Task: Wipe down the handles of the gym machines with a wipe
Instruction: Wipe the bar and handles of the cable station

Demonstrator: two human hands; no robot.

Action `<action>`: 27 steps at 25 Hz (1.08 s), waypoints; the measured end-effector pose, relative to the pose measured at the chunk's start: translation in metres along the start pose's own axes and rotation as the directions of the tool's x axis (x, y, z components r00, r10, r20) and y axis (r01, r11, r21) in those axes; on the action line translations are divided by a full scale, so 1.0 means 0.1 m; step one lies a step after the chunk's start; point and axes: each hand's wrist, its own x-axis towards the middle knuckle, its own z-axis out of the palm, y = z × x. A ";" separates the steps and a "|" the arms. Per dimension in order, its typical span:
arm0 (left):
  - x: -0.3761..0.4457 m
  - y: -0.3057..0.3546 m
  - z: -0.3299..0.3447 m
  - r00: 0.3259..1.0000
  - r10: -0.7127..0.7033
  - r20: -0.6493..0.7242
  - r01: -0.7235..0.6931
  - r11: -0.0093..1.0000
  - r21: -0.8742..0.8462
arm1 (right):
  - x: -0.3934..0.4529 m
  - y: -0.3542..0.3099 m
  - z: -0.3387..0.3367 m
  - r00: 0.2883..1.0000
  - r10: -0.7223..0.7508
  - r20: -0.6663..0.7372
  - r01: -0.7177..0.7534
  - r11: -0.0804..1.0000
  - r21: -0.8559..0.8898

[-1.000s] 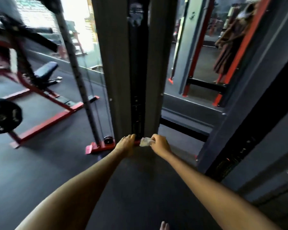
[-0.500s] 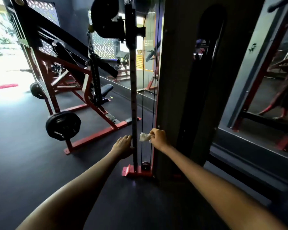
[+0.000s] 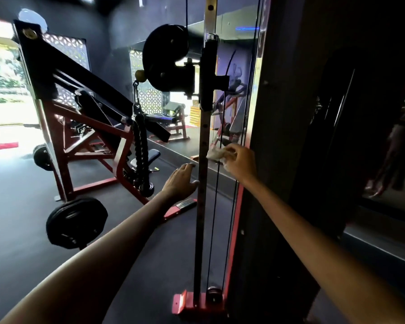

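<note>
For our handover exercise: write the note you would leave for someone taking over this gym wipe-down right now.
Right hand pinches the wipe beside the perforated upright post of the cable machine.
Left hand is open, fingers near the post, holding nothing.
The rope handle hangs from the pulley carriage, to the left, untouched at present.
Done: cannot tell from this view.
Left: probably wipe the rope handle, then other machines.

A single wide-angle view, worn on the person's head, looks forward and down along both outstretched forearms. It stands close to the perforated grey metal upright post (image 3: 202, 183) of a cable machine, which runs down the frame's centre. The dark rubber gym floor (image 3: 21, 206) fills the lower left; lines bend toward the edges.
</note>
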 end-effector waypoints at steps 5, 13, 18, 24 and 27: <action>0.82 -0.31 -0.11 0.995 0.094 -0.028 -0.096 0.991 -0.095 | 0.71 -0.22 0.08 0.959 -0.094 -0.268 0.097 0.995 -0.002; 2.16 -0.70 -0.48 0.928 0.370 -0.044 -0.371 0.906 -0.205 | 1.31 -0.44 0.33 0.800 -0.164 -0.578 0.050 0.977 -0.208; 2.66 -0.66 -0.61 0.806 0.579 -0.121 -0.586 0.750 -0.307 | 1.43 -0.57 0.50 0.717 -0.237 -0.655 -0.017 0.934 -0.357; 3.07 -0.51 -0.49 0.674 0.715 -0.183 -0.737 0.635 -0.232 | 1.73 -0.71 0.40 0.609 -0.404 -0.683 -0.029 0.849 -0.528; 3.16 -0.45 -0.41 0.650 0.722 -0.236 -0.760 0.615 -0.212 | 1.89 -0.78 0.30 0.602 -0.458 -0.654 -0.044 0.799 -0.600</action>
